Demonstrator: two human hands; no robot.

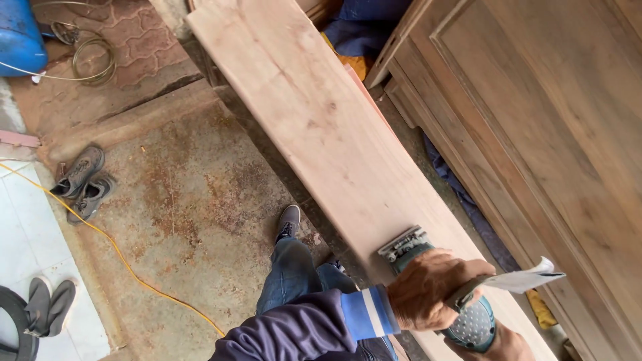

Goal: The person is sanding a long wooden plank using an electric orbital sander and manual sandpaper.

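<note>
Nearest, at the bottom edge, the left hand is clenched over the top of a teal power sander; a folded sheet of sandpaper is pinned under its fingers and sticks out to the right. Just below, the right hand shows only as knuckles under the sander's rear body; it seems to grasp that end, but the camera cannot tell how firmly. The sander's pad sits flat on the near end of a long pale plank, which runs away up and to the left.

To do this step well, I judge the pad should stay flat on the face, pressure light and even, strokes following the grain along the plank's length; tilting onto an edge would likely gouge; the loose sheet is best kept away from the pad.

To the left, a leg in jeans ends in a grey shoe on the rusty, stained floor; a yellow cord crosses it. Farther left lie a pair of worn shoes; to the right stands a panelled wooden door; far left, a blue drum and coiled cable.
</note>
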